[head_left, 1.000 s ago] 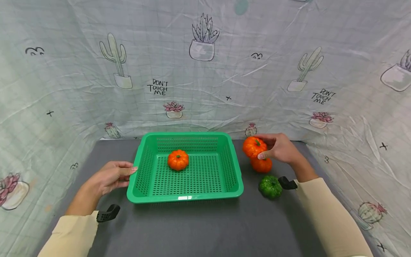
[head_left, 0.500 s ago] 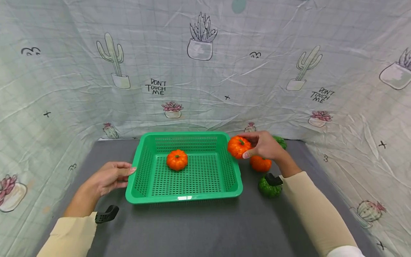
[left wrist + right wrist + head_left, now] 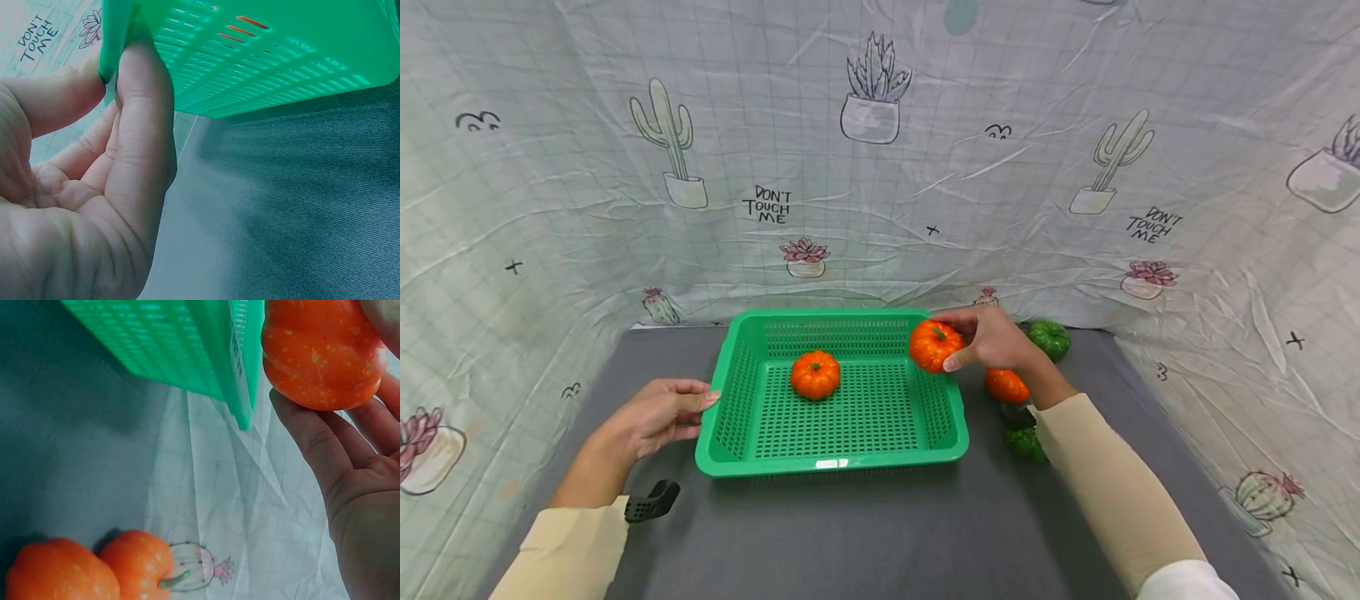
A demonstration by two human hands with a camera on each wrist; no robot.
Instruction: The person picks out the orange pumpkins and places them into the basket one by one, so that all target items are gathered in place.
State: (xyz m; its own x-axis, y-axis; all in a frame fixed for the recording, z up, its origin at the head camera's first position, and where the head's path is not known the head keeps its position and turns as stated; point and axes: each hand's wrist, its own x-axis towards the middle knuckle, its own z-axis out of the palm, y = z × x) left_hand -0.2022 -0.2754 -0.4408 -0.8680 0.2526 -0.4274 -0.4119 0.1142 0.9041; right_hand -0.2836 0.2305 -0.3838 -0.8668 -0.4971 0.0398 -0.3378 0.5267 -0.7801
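A green plastic basket (image 3: 831,465) with slotted walls stands on the grey table, an orange toy pumpkin (image 3: 816,375) on its floor. My left hand (image 3: 658,414) pinches the basket's left rim between thumb and forefinger, plain in the left wrist view (image 3: 134,125). Held in the fingers and thumb of my right hand (image 3: 992,340) is a second orange pumpkin (image 3: 934,346), stem up. It overlaps the basket's back right corner in the head view. From the right wrist, this pumpkin (image 3: 322,356) shows beside the basket's rim (image 3: 231,369).
Right of the basket lies an orange pumpkin (image 3: 1006,386), partly under my right forearm. A green pumpkin (image 3: 1048,340) sits at the back right, another green pumpkin (image 3: 1026,446) nearer me. Two orange pumpkins (image 3: 62,572) show low in the right wrist view. A printed cloth (image 3: 880,208) hangs behind.
My right hand has carried its orange pumpkin leftward, from over the other orange one to the basket's right edge. The back green pumpkin has come into sight. My left hand stays on the rim.
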